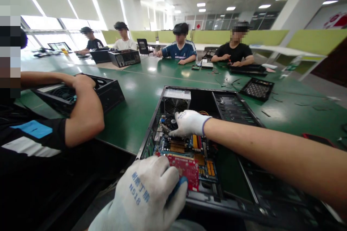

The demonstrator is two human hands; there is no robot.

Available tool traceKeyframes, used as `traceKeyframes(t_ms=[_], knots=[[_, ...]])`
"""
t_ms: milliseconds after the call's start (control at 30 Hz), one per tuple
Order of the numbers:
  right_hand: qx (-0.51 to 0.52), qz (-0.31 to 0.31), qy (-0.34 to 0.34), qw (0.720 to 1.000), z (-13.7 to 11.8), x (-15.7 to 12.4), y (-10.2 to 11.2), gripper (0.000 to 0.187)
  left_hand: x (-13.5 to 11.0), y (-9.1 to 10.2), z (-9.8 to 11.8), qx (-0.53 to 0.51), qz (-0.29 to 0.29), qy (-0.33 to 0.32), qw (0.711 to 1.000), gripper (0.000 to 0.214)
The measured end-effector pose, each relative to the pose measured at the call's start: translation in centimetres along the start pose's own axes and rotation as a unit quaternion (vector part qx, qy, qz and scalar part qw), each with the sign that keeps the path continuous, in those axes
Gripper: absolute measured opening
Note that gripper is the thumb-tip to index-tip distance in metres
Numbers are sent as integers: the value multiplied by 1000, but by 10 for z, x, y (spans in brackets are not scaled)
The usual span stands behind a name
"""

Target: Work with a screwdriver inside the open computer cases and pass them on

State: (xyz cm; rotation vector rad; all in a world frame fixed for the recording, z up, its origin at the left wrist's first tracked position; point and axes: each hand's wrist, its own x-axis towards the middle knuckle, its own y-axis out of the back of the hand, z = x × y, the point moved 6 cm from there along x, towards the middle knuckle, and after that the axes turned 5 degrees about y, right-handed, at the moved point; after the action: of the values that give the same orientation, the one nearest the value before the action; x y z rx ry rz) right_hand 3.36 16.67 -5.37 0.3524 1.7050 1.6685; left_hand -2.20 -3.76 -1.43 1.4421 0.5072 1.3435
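Left hand (149, 191) curls at the red card (188, 171) in the near part of the computer case (227, 204), its hold unclear; the right hand (188, 122), thumb and fingers parted, hovers near the case's power supply (177, 95).

From above I can pass into the open case (217, 202) between the motherboard (184, 148) and the drive bays (233, 110). My right hand (189, 123) and its forearm bar the middle; the power supply (177, 101) blocks the far-left corner, my left hand (148, 191) the near-left.
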Motion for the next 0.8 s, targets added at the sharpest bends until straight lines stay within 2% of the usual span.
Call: traceKeyframes(t_ms=[133,267,400,533,633,800], knots=[[15,-29,-17,999,-1,23,-7,66,-1,-2,-2,14,-12,12,1000,20],[8,-11,-21,1000,6,15,4,63,-2,-1,-2,17,-10,14,1000,22],[-34,-6,-48,998,29,-10,17,61,-1,0,-2,15,-7,17,1000,22],[-81,-29,-107,991,65,-27,13,60,-1,0,-1,13,0,11,1000,22],[-110,-3,-135,985,86,-27,7,58,-1,1,0,5,-1,7,1000,18],[-116,12,-102,988,94,-19,-3,52,-1,0,-2,-21,2,17,1000,9]])
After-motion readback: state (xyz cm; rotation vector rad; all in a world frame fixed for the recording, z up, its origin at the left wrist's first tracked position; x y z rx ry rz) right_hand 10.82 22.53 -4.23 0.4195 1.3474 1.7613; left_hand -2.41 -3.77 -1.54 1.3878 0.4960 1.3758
